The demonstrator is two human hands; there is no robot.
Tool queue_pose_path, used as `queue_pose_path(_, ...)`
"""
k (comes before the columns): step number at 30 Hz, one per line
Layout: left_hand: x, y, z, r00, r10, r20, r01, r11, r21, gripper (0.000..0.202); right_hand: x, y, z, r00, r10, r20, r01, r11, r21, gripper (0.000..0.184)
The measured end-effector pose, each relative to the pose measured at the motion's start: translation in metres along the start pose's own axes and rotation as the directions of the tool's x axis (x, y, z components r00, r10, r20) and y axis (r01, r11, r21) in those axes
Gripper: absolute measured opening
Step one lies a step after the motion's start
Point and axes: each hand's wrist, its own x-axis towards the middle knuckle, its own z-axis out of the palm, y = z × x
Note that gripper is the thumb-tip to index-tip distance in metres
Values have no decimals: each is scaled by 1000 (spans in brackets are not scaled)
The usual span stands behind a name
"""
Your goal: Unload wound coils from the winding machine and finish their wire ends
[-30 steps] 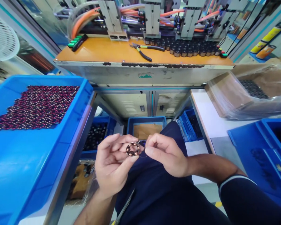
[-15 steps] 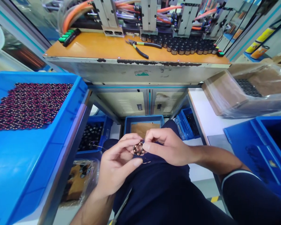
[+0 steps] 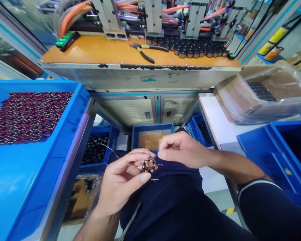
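Note:
My left hand (image 3: 124, 179) is closed on a small ring-shaped motor stator (image 3: 154, 165) wound with copper, gripping its edge between thumb and fingers above my lap. A long loose copper wire (image 3: 109, 148) trails out to the left past my fingers, and short wire ends (image 3: 160, 164) stick out at the right. Just up and right of the stator, my right hand (image 3: 182, 150) pinches a copper wire that leads from it; the tip of that wire is hidden between thumb and forefinger.
Cutting pliers (image 3: 147, 50) lie on the orange machine bench (image 3: 95, 50) beside rows of dark cylinders (image 3: 190, 50). At left, a blue bin (image 3: 75, 110) holds many wound stators. A plastic-lined carton (image 3: 233, 100) and a blue bin (image 3: 256, 144) stand at right, with more bins below.
My right hand has drawn away from the stator, up and right, with the wire pinched. The stator has turned more face-on in my left hand and sits slightly lower.

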Motion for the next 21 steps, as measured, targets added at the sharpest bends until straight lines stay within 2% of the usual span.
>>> queue_pose_path(3, 0, 4, 1, 999, -34, 13, 34, 999, 0, 28, 0, -1, -11, 1000, -4, -22, 2, 995, -95, 22)
queue_pose_path(6, 2, 7, 4, 995, -79, 57, 80, 997, -1, 28, 7, -7, -16, 987, -149, 62, 156, 977, -147, 19)
queue_pose_path(9, 4, 8, 8, 985, -106, 137, 104, 994, 22, 28, 22, -9, -13, 924, -300, 238, 333, 936, -112, 17)
queue_pose_path(12, 4, 9, 10, 976, -121, 182, 121, 993, 13, 32, 35, -5, -8, 881, -352, 316, 386, 921, -50, 13)
queue_pose_path(14, 1, 9, 9, 978, -126, 168, 128, 992, -1, 33, 37, 0, -4, 889, -374, 264, 400, 915, -48, 16)
queue_pose_path(17, -2, 8, 7, 992, -105, 65, 101, 993, 58, 30, 32, 3, 0, 914, -396, 90, 404, 910, -93, 16)
queue_pose_path(21, -2, 5, 5, 999, -2, -39, 5, 997, 81, 30, 15, -1, 1, 943, -305, -134, 292, 950, -108, 25)
